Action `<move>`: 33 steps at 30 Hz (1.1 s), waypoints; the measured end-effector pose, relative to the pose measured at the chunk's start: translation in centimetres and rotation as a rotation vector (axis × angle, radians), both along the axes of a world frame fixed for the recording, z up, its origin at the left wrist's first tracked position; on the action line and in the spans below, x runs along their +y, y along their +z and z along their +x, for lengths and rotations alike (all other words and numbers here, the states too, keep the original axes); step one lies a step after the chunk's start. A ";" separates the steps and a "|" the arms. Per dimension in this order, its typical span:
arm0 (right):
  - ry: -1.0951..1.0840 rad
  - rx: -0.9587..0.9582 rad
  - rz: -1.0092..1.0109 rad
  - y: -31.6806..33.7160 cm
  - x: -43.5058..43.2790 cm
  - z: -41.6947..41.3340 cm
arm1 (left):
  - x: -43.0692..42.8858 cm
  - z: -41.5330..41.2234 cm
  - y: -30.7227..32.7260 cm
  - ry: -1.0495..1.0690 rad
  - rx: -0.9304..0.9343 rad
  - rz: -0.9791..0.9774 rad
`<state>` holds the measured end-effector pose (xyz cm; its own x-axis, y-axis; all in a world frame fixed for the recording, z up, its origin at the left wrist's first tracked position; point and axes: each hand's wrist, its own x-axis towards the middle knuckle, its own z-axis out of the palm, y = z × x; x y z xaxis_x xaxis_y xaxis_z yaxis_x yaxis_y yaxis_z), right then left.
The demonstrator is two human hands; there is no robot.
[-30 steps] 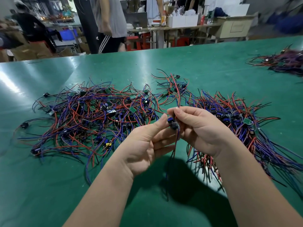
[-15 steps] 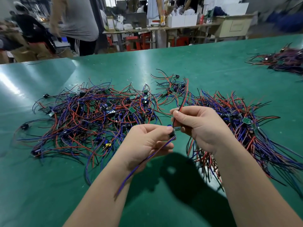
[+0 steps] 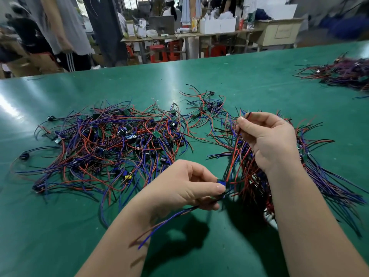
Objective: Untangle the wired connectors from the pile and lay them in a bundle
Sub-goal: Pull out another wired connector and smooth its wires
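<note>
Green table (image 3: pixel 229 76) fills the view. A tangled pile (image 3: pixel 111 144) of red, blue and black wired connectors sprawls left of centre, beyond your left hand. The laid bundle (image 3: pixel 331 188) lies on the right, under and past your right forearm, wires fanning toward the near right edge. Another heap (image 3: pixel 343 72) sits well apart at the far right. Your right hand (image 3: pixel 269 140) is raised over the bundle, grip narrow: thumb and forefinger pinch the tip of a red wire (image 3: pixel 233 159), other fingers curled. That wire runs down to a small blue connector (image 3: pixel 221 183), pinched tight in your left hand (image 3: pixel 185 188) grip, low between pile and bundle. Tail wires (image 3: pixel 165 221), blue and red, trail from that grip over your left forearm.
</note>
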<state>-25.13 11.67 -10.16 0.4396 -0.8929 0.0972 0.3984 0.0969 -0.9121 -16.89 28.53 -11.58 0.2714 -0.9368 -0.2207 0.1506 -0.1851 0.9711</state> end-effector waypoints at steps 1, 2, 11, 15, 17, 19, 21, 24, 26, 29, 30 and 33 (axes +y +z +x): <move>-0.004 0.004 -0.009 0.0 0.0 0.0 | 0.0 0.1 -0.1 0.000 -0.003 0.009; -0.007 0.009 -0.021 0.0 0.1 0.0 | 0.0 0.1 -0.1 -0.003 -0.003 0.017; -0.150 0.125 -0.243 -0.2 1.2 0.2 | 0.9 1.5 0.1 -0.114 -0.070 0.099; -0.187 0.115 -0.292 -0.2 1.4 0.5 | 0.8 1.5 0.0 -0.210 -0.099 0.051; -0.147 0.090 -0.246 -0.3 1.4 0.8 | 0.9 1.5 0.2 -0.197 -0.016 -0.036; -0.067 0.103 -0.122 -0.4 1.3 1.2 | 0.9 1.7 0.3 -0.159 0.055 -0.160; 0.056 0.226 -0.078 -0.6 1.5 1.4 | 0.6 1.9 0.4 -0.043 0.157 -0.310; 0.404 0.506 -0.243 -1.2 1.8 1.1 | -0.1 2.0 0.5 0.253 0.307 -0.482; 0.613 0.633 -0.374 -1.4 2.4 1.0 | -0.4 2.1 0.6 0.420 0.401 -0.565; 0.675 0.428 -0.245 -1.2 3.7 1.5 | -0.8 2.2 0.4 0.572 0.387 -0.647; 0.652 0.295 -0.146 -1.0 4.0 1.7 | -0.8 2.1 0.3 0.607 0.314 -0.657; 0.578 0.047 0.010 -0.4 4.2 1.8 | -1.1 1.4 -0.3 0.682 -0.127 -0.627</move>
<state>-23.28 15.89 -10.59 0.8596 -0.5075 0.0585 0.2372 0.2950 -0.9256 -15.46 27.47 -11.86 0.7940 -0.5037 0.3403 -0.0805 0.4678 0.8802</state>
